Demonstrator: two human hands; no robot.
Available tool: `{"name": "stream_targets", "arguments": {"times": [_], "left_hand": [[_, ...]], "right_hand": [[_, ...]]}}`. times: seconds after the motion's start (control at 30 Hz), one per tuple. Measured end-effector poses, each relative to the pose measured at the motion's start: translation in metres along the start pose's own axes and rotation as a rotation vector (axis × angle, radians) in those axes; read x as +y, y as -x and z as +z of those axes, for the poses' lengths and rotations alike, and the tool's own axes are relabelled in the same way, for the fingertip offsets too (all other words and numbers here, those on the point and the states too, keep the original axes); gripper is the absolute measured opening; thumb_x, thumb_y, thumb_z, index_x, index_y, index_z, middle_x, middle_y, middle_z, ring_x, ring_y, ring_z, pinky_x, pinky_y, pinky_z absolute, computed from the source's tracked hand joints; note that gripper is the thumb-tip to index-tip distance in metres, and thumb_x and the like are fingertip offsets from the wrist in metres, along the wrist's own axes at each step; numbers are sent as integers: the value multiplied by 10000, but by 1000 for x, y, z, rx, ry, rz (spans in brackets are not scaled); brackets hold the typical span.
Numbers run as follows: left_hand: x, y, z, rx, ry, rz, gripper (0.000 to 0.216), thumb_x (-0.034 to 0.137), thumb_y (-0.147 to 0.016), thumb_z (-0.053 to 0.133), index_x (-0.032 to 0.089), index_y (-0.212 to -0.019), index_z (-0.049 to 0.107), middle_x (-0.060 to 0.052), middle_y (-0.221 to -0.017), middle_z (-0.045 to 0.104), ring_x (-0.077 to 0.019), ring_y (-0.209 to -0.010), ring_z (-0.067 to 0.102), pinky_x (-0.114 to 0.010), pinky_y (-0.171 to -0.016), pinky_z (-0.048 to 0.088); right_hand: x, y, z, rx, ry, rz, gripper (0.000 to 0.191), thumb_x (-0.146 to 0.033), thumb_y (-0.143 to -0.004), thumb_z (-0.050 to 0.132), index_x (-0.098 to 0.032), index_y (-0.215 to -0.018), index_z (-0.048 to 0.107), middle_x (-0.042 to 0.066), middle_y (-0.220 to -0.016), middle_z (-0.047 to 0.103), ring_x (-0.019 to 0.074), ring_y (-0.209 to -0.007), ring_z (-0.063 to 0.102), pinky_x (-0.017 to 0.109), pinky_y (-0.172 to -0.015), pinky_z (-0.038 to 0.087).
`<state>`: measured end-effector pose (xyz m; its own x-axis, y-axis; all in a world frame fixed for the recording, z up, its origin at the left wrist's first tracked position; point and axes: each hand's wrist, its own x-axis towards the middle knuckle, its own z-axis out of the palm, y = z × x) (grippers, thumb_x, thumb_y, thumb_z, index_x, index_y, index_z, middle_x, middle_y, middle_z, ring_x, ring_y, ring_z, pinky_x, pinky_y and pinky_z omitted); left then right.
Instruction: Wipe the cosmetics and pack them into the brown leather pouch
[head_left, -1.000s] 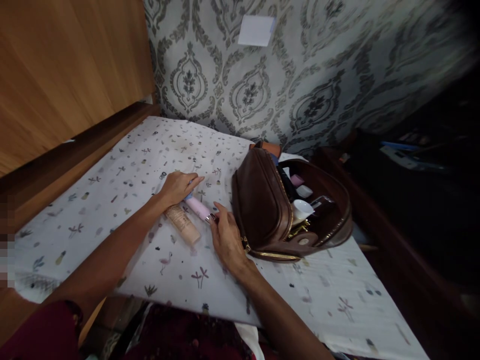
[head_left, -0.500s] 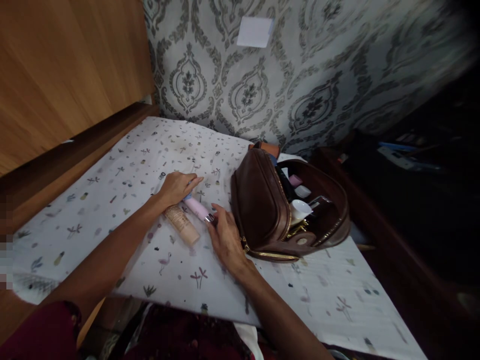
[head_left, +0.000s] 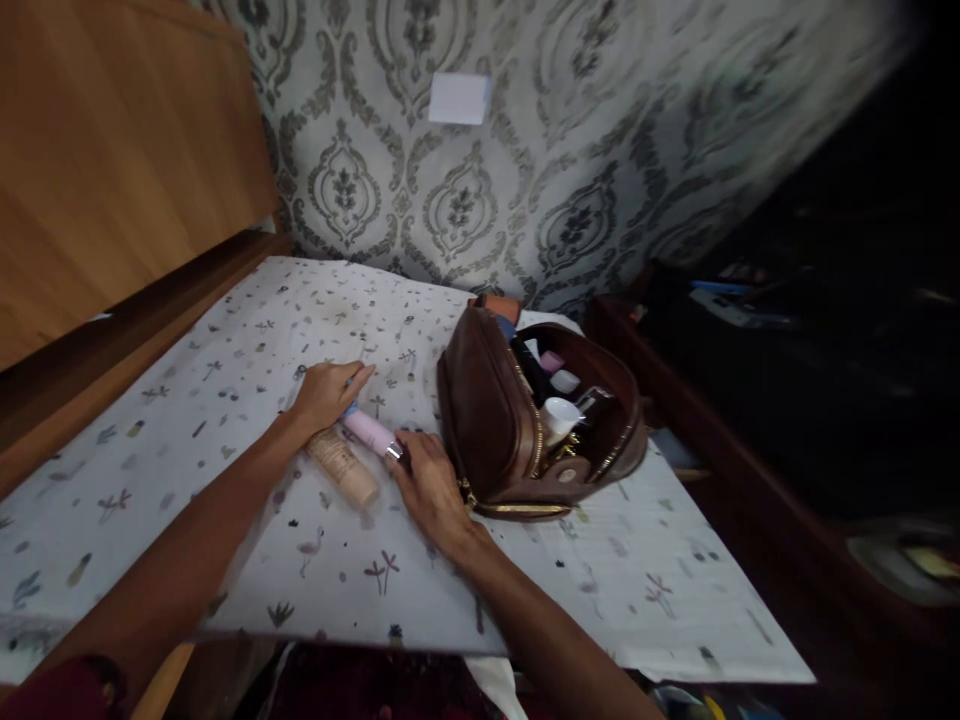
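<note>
A slim pink tube with a silver band and a dark end lies at a slant between my two hands. My left hand is closed round its far, bluish end, with some fingers stretched forward. The tube's dark end is gripped by the fingers of my right hand. A beige cosmetic tube rests on the table just below the pink one, its upper end near my left wrist. Right of my right hand stands an unzipped brown makeup bag, with a white round container and other items inside.
A white patterned cloth covers the table. A wooden cabinet borders it at left, and a patterned wall stands behind. An orange-brown item sits behind the bag. Dark furniture lies to the right.
The view has shifted, so the bag and both hands appear further left. Both hands keep hold of the pink tube, and the beige tube stays beside it.
</note>
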<state>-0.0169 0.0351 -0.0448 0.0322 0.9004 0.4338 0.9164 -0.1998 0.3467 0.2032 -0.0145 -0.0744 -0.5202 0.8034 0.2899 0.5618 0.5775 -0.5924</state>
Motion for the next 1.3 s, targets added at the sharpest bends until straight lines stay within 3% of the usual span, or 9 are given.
{"name": "stream_targets", "arguments": {"times": [0.1,0.2,0.4,0.63,0.87,1.0,1.07,1.2,1.3], "left_hand": [[3,0,-8,60,58,22,504,465,-981,313,201,-689,627,-51,-599,671,-175,-560,619,-272,-595,416],[10,1,-20,171,215,-18,437,458,-953,385,201,-694,627,-25,-605,664,-159,-558,614,-260,-595,437],[32,1,-42,361,315,-119,425,437,-946,422,188,-689,651,-3,-543,587,-148,-525,557,-264,-556,425],[72,4,-57,319,413,-99,404,421,-911,477,159,-668,666,12,-483,555,-127,-424,505,-253,-468,422],[128,3,-60,386,488,-44,491,531,-922,502,158,-647,665,1,-472,579,-123,-413,523,-246,-439,413],[157,1,-58,315,611,-14,536,600,-916,516,160,-647,660,-12,-485,591,-138,-431,549,-246,-426,425],[169,0,-57,232,634,-3,522,595,-915,523,167,-653,666,-11,-514,590,-135,-450,540,-240,-426,412],[187,1,-60,-23,533,95,463,550,-921,516,187,-697,696,-18,-602,626,-138,-538,560,-227,-508,449],[194,8,-61,-270,535,73,362,520,-891,576,195,-866,732,-36,-767,698,-172,-698,638,-226,-628,505]], "right_hand": [[-5,-1,-5,36,-13,-15,254,-168,-936,555,-149,-1184,608,127,-1063,660,270,-1011,590,433,-906,529],[-12,-1,-12,93,-32,-23,261,-160,-935,563,-150,-1193,607,121,-1061,655,258,-1009,591,411,-909,526],[-27,12,-32,186,-119,-84,269,-236,-969,545,-156,-1222,584,114,-1089,637,245,-1027,569,396,-937,506],[-34,49,-52,303,-236,-125,309,-296,-983,499,-151,-1251,550,107,-1033,607,242,-973,552,395,-857,508],[-36,83,-69,482,-430,-119,371,-414,-1004,484,-168,-1275,546,72,-972,596,190,-855,595,317,-756,535],[-36,98,-92,659,-416,-129,334,-324,-1004,496,-198,-1312,498,86,-1077,630,194,-924,623,302,-796,548],[-34,102,-111,689,-348,-61,345,-259,-993,509,-218,-1334,482,93,-1143,637,212,-1016,620,325,-864,538],[-26,94,-151,732,-390,-36,232,-263,-991,494,-212,-1200,579,40,-932,622,174,-822,610,300,-729,520],[-15,76,-176,723,-466,-2,204,-328,-1003,495,-196,-1055,642,21,-851,598,143,-727,579,275,-665,479]]}}
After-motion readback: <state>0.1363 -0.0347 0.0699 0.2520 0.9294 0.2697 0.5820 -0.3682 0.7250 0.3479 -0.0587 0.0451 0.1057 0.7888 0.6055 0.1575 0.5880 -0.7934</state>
